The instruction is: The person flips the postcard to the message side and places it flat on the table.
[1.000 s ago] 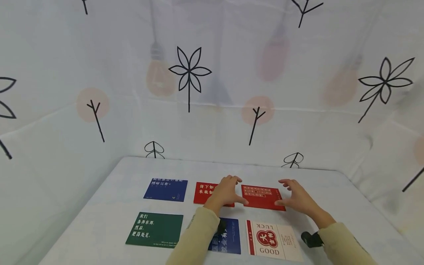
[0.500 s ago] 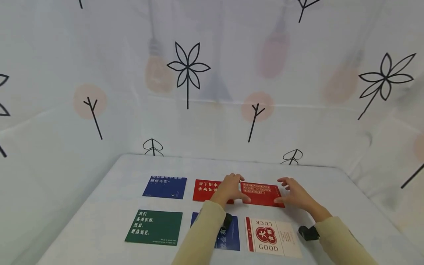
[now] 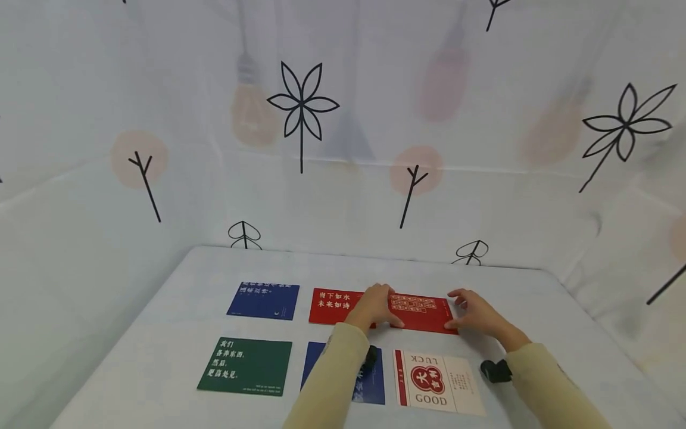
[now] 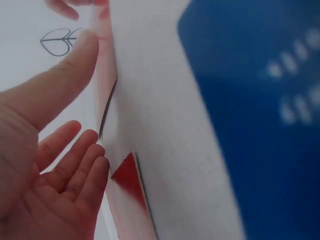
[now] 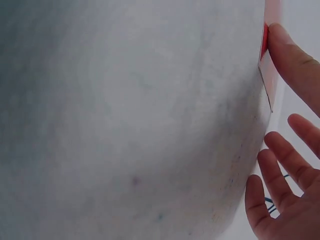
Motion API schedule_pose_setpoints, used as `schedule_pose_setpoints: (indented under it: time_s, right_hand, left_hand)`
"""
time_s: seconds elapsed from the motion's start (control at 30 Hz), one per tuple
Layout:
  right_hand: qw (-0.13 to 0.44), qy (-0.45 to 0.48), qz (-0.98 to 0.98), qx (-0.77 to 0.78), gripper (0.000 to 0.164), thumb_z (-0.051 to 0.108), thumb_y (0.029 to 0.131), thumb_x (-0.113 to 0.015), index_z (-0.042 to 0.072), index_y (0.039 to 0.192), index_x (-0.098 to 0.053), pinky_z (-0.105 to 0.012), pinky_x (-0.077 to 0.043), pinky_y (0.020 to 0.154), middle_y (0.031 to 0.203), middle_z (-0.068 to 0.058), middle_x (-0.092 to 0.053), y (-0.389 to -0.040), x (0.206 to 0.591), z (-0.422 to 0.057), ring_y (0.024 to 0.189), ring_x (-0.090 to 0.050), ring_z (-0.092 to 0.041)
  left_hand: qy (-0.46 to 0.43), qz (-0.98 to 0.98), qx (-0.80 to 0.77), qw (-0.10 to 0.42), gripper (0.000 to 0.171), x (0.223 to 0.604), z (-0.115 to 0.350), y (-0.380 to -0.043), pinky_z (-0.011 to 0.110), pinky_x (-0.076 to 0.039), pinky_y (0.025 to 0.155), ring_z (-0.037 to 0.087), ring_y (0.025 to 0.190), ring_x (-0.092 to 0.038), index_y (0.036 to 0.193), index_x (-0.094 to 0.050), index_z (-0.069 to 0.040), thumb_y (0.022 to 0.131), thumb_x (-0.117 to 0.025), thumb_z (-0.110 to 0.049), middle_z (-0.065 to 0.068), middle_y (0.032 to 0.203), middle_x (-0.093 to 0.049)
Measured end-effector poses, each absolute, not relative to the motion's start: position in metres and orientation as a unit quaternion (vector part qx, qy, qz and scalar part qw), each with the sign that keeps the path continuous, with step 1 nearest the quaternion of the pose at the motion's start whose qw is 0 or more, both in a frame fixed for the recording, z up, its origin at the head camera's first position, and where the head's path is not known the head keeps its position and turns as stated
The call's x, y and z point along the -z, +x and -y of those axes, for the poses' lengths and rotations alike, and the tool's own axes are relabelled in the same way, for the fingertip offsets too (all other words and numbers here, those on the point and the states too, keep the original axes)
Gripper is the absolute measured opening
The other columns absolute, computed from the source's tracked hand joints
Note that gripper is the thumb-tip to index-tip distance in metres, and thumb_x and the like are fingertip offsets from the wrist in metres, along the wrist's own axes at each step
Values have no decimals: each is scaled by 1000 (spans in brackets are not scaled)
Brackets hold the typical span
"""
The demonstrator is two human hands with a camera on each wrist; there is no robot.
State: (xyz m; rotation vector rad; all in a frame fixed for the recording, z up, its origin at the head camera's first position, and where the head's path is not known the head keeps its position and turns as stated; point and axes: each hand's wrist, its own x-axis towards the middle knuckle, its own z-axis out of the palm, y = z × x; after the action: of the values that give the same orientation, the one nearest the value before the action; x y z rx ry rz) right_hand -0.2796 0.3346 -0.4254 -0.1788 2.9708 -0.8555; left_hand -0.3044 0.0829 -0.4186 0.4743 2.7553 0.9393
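Observation:
A red card [image 3: 420,320] printed with rows of small boxed characters lies flat on the white tabletop, between my two hands. At its left side is my left hand [image 3: 374,307], thumb extended by the card and other fingers loosely bent. That hand partly covers a second red card [image 3: 329,307] with white characters. My right hand [image 3: 477,313] is at the opposite short edge, its thumb tip at the card's near right corner. In the right wrist view, that thumb [image 5: 292,55] appears to touch the card edge; the other fingers are spread apart from it.
A blue card [image 3: 264,301] lies at the back left, with a green card [image 3: 245,366] nearer. Another blue card [image 3: 375,381] is partly under my left forearm in view. A cream LUCK GOOD card [image 3: 438,381] lies front right. A patterned cloth [image 3: 343,196] hangs behind the table.
The head view has tilted slightly, so the scene sits a little higher. My left hand has shifted slightly right over the red card's edge. The right hand stays at the opposite edge.

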Motion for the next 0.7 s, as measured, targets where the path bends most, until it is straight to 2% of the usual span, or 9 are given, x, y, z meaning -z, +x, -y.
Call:
schedule_pose_setpoints:
  time_s: [0.37,0.7]
  right_hand:
    - [58,-44,-964,256,77,26,66,-85,-7,124,-45,-52,-45,83,110,-21,-48,-284,425,-337,100,-43,-38]
    - [72,-34,-963,257,74,26,66,-84,-5,123,-47,-53,-44,83,110,-21,-46,-288,424,-338,101,-41,-39]
  left_hand:
    - [140,-945,-271,114,79,416,-86,-304,36,-46,88,20,101,-48,131,-49,-7,65,-85,-32,8,114,-51]
    - [107,-938,-298,137,76,416,-87,-309,38,-46,88,22,101,-48,129,-50,-8,65,-86,-28,8,114,-49]
